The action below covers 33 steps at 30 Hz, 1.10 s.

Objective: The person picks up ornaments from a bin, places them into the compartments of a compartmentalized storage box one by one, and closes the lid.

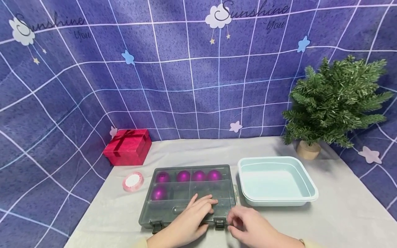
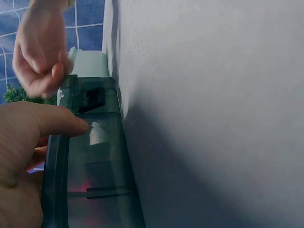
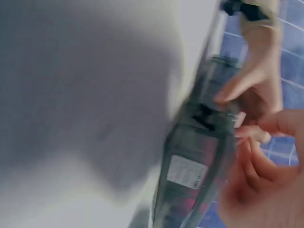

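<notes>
A dark translucent storage box [image 1: 180, 193] with dividers lies flat on the table, lid down. Several shiny purple balls [image 1: 183, 176] show through its lid. My left hand [image 1: 193, 215] rests on the front part of the lid, fingers stretched out, its thumb over the front edge in the left wrist view. At the box's front right corner is my right hand [image 1: 249, 224], beside the right latch [image 1: 219, 223]. Its fingers are loosely bent, with nothing visible between them. The left latch [image 1: 157, 227] hangs below the front edge. A white label [image 3: 187, 171] shows on the box's side.
Right of the box stands a pale blue plastic basin [image 1: 277, 181]. Behind it is a small artificial fir tree [image 1: 335, 103] on a wooden base. A red gift box [image 1: 128, 148] and a pink ribbon roll [image 1: 133, 181] lie on the left. A patterned blue cloth [image 1: 198, 79] hangs behind.
</notes>
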Each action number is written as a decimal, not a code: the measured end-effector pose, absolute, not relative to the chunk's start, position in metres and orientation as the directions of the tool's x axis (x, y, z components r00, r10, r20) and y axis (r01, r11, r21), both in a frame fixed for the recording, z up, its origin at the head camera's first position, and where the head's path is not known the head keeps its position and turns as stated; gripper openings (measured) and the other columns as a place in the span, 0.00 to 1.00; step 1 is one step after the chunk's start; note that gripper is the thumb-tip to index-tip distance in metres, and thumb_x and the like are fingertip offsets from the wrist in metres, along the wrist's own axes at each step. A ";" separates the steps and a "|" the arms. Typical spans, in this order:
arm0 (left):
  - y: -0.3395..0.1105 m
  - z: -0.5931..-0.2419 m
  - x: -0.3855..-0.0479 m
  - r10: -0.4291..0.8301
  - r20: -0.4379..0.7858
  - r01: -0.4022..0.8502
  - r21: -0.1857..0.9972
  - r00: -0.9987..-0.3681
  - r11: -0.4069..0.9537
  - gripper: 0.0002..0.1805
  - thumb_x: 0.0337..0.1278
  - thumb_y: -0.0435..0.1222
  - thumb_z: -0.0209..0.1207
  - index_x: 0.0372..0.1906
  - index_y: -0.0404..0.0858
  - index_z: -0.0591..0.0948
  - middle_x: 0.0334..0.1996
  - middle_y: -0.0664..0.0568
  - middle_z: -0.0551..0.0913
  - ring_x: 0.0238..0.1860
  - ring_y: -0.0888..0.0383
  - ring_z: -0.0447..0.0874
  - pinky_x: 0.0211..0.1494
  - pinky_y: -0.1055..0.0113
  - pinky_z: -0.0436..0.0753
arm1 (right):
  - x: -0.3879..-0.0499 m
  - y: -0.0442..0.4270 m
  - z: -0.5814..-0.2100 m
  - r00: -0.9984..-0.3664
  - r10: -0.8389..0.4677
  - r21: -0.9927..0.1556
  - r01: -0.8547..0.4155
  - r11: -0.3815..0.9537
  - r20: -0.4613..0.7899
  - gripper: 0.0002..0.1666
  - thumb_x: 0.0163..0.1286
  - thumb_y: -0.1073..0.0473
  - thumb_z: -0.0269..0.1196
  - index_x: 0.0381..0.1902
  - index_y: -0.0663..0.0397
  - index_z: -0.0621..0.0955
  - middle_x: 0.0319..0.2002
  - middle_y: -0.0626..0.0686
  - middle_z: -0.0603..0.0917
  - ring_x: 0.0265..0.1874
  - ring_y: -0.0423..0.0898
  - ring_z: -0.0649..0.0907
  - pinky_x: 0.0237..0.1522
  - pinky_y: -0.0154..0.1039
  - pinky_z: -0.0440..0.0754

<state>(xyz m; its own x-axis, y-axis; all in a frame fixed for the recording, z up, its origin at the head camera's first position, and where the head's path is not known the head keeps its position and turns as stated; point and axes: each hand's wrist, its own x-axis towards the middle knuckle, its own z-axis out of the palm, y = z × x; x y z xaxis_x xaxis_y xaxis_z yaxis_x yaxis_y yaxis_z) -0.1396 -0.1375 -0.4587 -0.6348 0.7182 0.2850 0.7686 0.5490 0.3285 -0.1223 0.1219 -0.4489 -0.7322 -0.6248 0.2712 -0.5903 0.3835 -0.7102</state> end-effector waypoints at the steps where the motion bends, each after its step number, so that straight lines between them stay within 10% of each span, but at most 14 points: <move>1: -0.138 -0.459 -0.139 0.717 0.288 0.769 0.327 -0.634 0.549 0.20 0.52 0.29 0.69 0.49 0.44 0.75 0.68 0.53 0.73 0.73 0.47 0.65 0.66 0.30 0.63 | -0.121 0.125 -0.448 -0.724 -0.655 -0.803 -0.514 0.303 0.216 0.04 0.67 0.63 0.65 0.39 0.52 0.82 0.31 0.36 0.79 0.27 0.30 0.76 0.29 0.31 0.78; 5: -0.138 -0.459 -0.139 0.717 0.291 0.770 0.326 -0.634 0.548 0.21 0.51 0.28 0.69 0.49 0.43 0.75 0.68 0.53 0.73 0.74 0.47 0.65 0.66 0.30 0.62 | -0.117 0.134 -0.448 -0.629 -0.775 -0.997 0.013 0.076 -0.067 0.18 0.72 0.64 0.55 0.51 0.72 0.82 0.42 0.53 0.88 0.37 0.37 0.84 0.40 0.32 0.81; 12: -0.137 -0.460 -0.139 0.720 0.299 0.777 0.312 -0.627 0.547 0.21 0.52 0.29 0.69 0.49 0.44 0.75 0.69 0.53 0.72 0.74 0.48 0.64 0.66 0.30 0.63 | -0.113 0.132 -0.460 -0.379 -0.882 -0.792 0.610 -0.012 -0.279 0.40 0.76 0.57 0.47 0.76 0.77 0.52 0.68 0.62 0.74 0.65 0.50 0.75 0.63 0.41 0.73; 21: -0.137 -0.460 -0.139 0.724 0.295 0.778 0.317 -0.624 0.542 0.21 0.52 0.29 0.68 0.49 0.44 0.75 0.69 0.52 0.73 0.74 0.47 0.63 0.66 0.30 0.62 | -0.119 0.131 -0.483 -0.347 -0.930 -0.718 0.677 -0.161 -0.118 0.38 0.75 0.64 0.41 0.78 0.76 0.46 0.74 0.68 0.64 0.73 0.58 0.65 0.71 0.47 0.63; 33: -0.137 -0.462 -0.138 0.719 0.298 0.776 0.316 -0.628 0.546 0.21 0.51 0.29 0.69 0.49 0.44 0.75 0.68 0.53 0.73 0.74 0.48 0.63 0.67 0.31 0.63 | -0.118 0.129 -0.498 -0.386 -0.907 -0.683 0.709 -0.176 -0.167 0.38 0.72 0.65 0.45 0.77 0.75 0.51 0.67 0.57 0.75 0.69 0.52 0.71 0.70 0.45 0.66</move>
